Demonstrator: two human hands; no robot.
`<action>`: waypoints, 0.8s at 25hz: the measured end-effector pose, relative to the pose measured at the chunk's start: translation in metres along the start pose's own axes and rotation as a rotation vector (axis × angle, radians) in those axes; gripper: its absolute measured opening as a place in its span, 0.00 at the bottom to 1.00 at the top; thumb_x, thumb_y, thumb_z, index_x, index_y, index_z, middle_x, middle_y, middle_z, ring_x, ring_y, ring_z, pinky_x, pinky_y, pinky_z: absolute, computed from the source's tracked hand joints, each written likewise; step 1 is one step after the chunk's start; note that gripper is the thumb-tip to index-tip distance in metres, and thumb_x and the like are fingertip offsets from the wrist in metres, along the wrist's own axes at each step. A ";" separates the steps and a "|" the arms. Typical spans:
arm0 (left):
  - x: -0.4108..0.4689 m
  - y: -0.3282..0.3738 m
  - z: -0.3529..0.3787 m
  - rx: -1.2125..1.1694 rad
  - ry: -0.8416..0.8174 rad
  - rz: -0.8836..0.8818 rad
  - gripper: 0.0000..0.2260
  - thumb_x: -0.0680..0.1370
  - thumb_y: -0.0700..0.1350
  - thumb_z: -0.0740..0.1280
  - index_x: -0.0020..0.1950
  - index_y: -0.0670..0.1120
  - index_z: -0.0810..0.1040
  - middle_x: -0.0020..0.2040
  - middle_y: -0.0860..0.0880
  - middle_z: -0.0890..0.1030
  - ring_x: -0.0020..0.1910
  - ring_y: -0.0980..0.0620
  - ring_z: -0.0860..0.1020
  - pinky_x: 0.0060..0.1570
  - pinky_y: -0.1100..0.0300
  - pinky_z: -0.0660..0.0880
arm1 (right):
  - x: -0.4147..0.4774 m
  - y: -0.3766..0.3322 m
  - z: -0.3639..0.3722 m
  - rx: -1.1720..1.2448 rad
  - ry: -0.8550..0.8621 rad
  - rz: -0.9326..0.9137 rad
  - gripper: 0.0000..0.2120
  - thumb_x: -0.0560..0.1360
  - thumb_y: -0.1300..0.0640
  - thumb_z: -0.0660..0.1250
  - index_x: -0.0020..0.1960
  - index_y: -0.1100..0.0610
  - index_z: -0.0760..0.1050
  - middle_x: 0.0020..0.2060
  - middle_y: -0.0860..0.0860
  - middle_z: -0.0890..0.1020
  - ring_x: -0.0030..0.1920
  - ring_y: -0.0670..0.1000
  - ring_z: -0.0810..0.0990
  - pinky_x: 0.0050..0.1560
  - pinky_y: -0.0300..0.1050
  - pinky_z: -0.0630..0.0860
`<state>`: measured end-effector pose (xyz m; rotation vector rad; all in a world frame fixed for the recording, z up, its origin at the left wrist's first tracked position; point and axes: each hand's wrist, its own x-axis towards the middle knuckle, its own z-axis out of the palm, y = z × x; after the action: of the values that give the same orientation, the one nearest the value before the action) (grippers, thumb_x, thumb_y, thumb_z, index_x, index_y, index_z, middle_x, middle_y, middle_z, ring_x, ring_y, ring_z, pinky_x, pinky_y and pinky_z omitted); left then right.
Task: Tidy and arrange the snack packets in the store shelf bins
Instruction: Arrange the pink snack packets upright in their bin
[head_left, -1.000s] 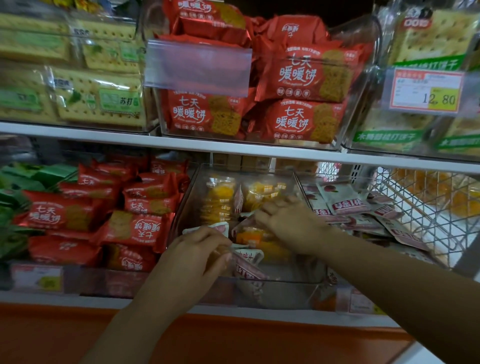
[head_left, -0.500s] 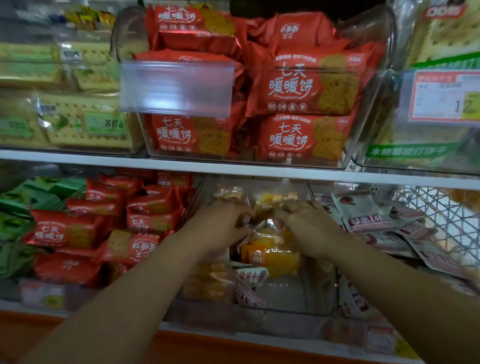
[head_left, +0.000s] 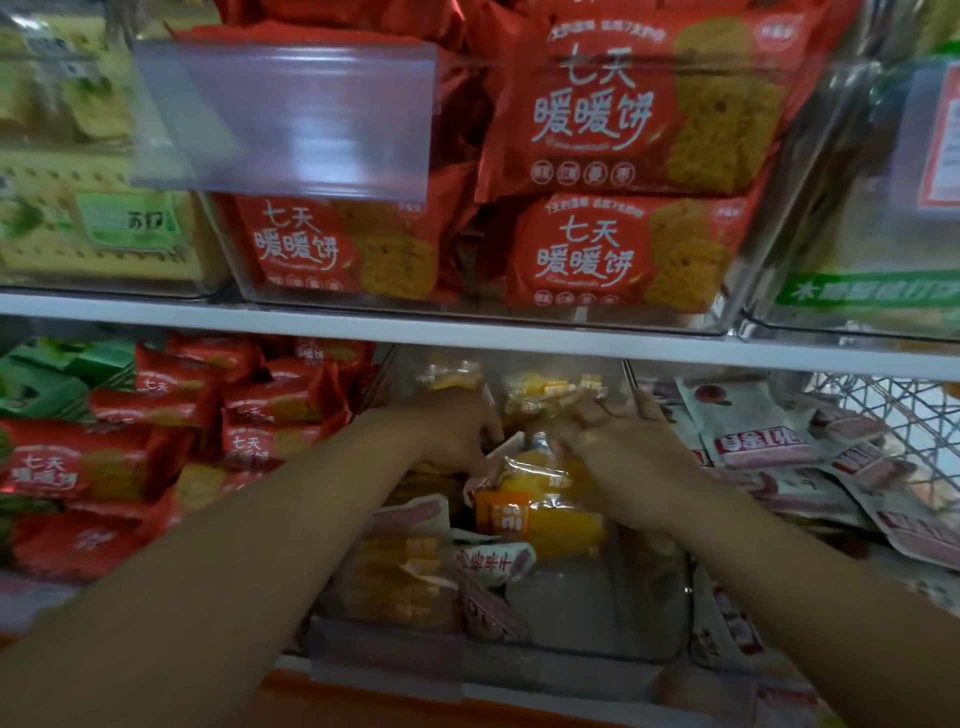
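Store shelving fills the view, and a white shelf board (head_left: 467, 332) crosses it at mid height. Below the board, in the centre, stands a clear bin (head_left: 597, 618) with orange and yellow snack packets. The left hand (head_left: 452, 436) is inside the bin, toward its 10 o'clock. Its fingers go down among the packets and are hidden, so it cannot be told whether they hold anything. The right hand (head_left: 628, 462) is toward 2 o'clock of the bin. Its curled fingers pinch the clear top of an orange snack packet (head_left: 545, 514), which stands near the bin's centre between the two hands. A white packet (head_left: 488, 561) lies at 6 o'clock of it. Red biscuit packets (head_left: 280, 410) are piled at 9 o'clock of the bin, and white-and-maroon packets (head_left: 753, 441) at 3 o'clock. At 12 o'clock, above the board, a blank label holder (head_left: 280, 119) hangs on an upper bin.
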<state>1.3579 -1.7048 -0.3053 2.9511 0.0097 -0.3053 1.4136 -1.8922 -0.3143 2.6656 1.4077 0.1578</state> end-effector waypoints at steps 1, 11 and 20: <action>0.001 -0.001 0.005 0.041 0.049 0.011 0.08 0.75 0.52 0.68 0.51 0.51 0.80 0.49 0.54 0.79 0.46 0.55 0.74 0.40 0.61 0.69 | 0.000 0.000 -0.001 -0.002 -0.014 0.004 0.25 0.72 0.52 0.66 0.67 0.45 0.63 0.70 0.49 0.62 0.72 0.54 0.57 0.73 0.62 0.47; -0.003 0.010 0.016 0.131 0.217 -0.096 0.20 0.80 0.56 0.58 0.31 0.47 0.70 0.32 0.50 0.70 0.37 0.50 0.72 0.39 0.59 0.66 | -0.001 -0.002 -0.005 0.005 -0.044 0.024 0.31 0.72 0.54 0.66 0.72 0.42 0.59 0.71 0.47 0.62 0.73 0.52 0.56 0.73 0.61 0.45; -0.027 0.008 0.002 -0.016 0.320 -0.144 0.16 0.80 0.54 0.60 0.33 0.50 0.71 0.33 0.52 0.74 0.41 0.51 0.77 0.38 0.62 0.66 | -0.001 -0.003 -0.005 0.021 -0.023 0.013 0.17 0.71 0.55 0.66 0.59 0.45 0.69 0.67 0.46 0.66 0.70 0.52 0.59 0.72 0.62 0.47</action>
<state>1.3315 -1.7123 -0.3008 2.9537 0.2652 0.1504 1.4100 -1.8914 -0.3101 2.6850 1.3928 0.1140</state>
